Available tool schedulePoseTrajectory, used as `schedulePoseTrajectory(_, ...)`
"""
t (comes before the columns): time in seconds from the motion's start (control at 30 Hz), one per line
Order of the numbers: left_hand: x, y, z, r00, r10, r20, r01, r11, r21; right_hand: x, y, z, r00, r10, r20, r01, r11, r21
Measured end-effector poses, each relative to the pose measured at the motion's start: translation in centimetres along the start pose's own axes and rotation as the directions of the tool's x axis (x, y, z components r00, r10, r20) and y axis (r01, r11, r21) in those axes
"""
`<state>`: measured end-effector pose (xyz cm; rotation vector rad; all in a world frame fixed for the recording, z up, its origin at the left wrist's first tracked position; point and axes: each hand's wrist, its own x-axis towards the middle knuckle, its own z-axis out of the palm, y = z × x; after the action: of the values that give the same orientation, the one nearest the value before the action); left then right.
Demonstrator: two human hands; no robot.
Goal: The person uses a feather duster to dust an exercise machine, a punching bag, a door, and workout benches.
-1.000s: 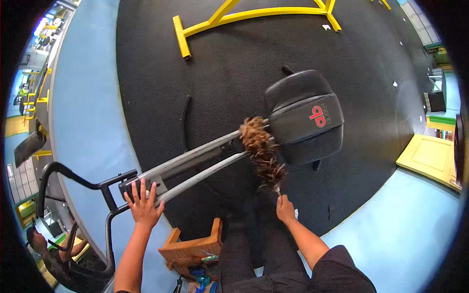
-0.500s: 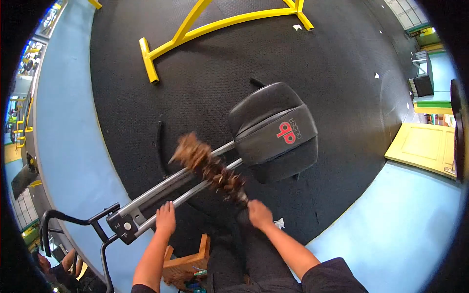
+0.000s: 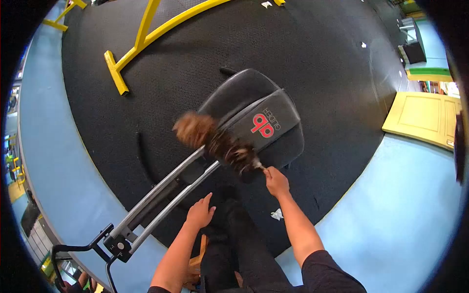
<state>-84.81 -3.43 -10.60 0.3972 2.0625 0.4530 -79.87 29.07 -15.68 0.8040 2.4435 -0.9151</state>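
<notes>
Head view: there's the feather duster, blurred across the edge of the black seat, just beyond the right hand, which grips its handle! Left hand holds nothing, forefinger outstretched, near the silver rails running off leftward. Yellow frame stands well beyond both hands.

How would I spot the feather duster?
Find the black padded seat with a red "ab" logo. Overlapping its left side in view is the feather duster, handle in the right hand; shaggy brown feathers distinguish it from the smooth seat.
</notes>
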Motion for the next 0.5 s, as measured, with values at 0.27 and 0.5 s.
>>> schedulePoseTrajectory(0.27,1.8,2.1,0.1,0.991,0.047,0.125,-0.051,0.998,0.032,-12.5,6.9,4.9,0.981,0.17,-0.089,-0.161,0.982,0.101)
schedulePoseTrajectory(0.5,0.5,1.2,1.0,0.983,-0.005,0.183,-0.016,0.994,0.11,-16.5,12.8,3.8,0.718,0.553,-0.423,-0.515,0.831,0.212)
